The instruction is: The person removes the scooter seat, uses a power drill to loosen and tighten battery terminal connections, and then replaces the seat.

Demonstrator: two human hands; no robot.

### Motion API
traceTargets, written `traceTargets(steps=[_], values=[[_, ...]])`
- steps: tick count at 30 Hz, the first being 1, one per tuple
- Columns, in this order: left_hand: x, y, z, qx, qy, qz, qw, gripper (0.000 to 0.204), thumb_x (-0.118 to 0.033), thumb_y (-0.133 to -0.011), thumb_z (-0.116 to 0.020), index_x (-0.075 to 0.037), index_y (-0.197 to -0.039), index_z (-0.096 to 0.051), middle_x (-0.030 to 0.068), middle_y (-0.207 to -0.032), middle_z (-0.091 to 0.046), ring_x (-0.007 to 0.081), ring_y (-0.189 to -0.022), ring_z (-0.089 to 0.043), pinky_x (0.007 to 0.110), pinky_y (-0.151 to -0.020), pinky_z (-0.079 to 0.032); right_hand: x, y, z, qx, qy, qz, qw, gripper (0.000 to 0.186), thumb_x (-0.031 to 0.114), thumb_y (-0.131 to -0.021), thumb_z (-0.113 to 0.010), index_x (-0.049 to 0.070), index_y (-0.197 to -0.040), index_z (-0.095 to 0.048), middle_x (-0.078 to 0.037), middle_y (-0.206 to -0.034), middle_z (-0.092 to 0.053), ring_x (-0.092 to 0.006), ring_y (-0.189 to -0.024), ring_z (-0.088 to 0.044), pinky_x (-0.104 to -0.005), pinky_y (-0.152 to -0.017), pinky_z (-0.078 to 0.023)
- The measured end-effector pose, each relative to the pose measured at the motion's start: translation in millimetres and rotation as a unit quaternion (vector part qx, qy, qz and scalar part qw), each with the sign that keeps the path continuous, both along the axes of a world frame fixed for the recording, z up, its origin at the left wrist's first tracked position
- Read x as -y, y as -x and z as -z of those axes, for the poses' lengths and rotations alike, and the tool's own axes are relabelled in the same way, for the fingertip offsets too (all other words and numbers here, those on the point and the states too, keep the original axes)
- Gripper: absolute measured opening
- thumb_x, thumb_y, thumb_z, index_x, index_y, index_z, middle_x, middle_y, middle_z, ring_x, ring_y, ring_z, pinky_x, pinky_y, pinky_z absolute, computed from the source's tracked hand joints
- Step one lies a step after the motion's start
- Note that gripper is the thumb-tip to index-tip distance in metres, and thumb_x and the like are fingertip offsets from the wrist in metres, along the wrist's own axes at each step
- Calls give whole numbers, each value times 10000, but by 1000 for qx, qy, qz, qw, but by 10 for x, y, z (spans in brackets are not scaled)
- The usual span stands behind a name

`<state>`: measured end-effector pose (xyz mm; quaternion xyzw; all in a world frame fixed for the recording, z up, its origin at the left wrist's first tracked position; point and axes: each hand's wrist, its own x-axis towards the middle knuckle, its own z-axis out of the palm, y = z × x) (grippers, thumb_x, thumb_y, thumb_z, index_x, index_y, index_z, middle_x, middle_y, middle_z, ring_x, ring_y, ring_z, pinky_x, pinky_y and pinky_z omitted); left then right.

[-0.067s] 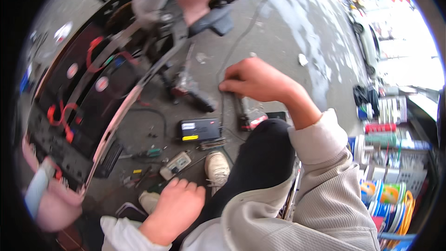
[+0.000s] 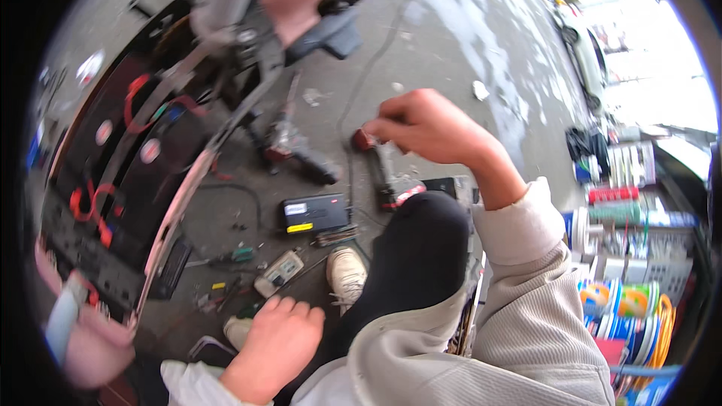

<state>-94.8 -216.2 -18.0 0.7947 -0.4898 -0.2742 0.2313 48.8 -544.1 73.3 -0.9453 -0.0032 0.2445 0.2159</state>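
Observation:
My right hand [image 2: 444,131] hovers with fingers curled together beside the red head of a cordless power tool [image 2: 383,173] standing on the ground. Anything between its fingertips is hidden. Low in the picture, my left hand [image 2: 278,342] lies over my bent left leg, back upward, holding nothing visible. In front of my shoe sits a black box [image 2: 314,214] with white and yellow labels. A second power tool [image 2: 301,154] lies farther off. On the left, a pink scooter's opened body [image 2: 177,207] shows dark battery blocks [image 2: 139,169] with red cables [image 2: 94,207].
A pale boxy device [image 2: 280,274] and a green-handled screwdriver [image 2: 237,256] lie among small parts near my feet. A dark cable [image 2: 376,56] runs over the ground. Shelves at right carry wire spools [image 2: 624,338] and a red roll [image 2: 613,194]. A car [image 2: 583,56] stands beyond.
My right hand has shifted slightly right and away from the tool's head, which now shows. The tool stays in place. My left hand stays on my leg. The whole view has drifted slightly.

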Motion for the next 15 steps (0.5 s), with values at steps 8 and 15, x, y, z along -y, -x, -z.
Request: traceTargets(steps=[8,15], values=[[-24,-3,-1,-90,-82,7,992,340,-173,-924,-698,-9,-1222,-690,205,-1139,-737,388,-1095,-679,463,-985,-523,2690,2466,875,105,193,438,872,290,183,-871,-634,-27,-1042,-741,-254,-1006,-757,-374,-1012,-740,-433,-915,-572],[21,-148,185,-107,-127,-25,986,303,-167,-947,-691,-17,-1210,-696,203,-1141,-738,401,-1090,-679,481,-964,-530,3004,3162,1289,1,192,562,805,384,177,-843,-677,-28,-1159,-753,-261,-1079,-762,-380,-1065,-742,-434,-965,-573]])
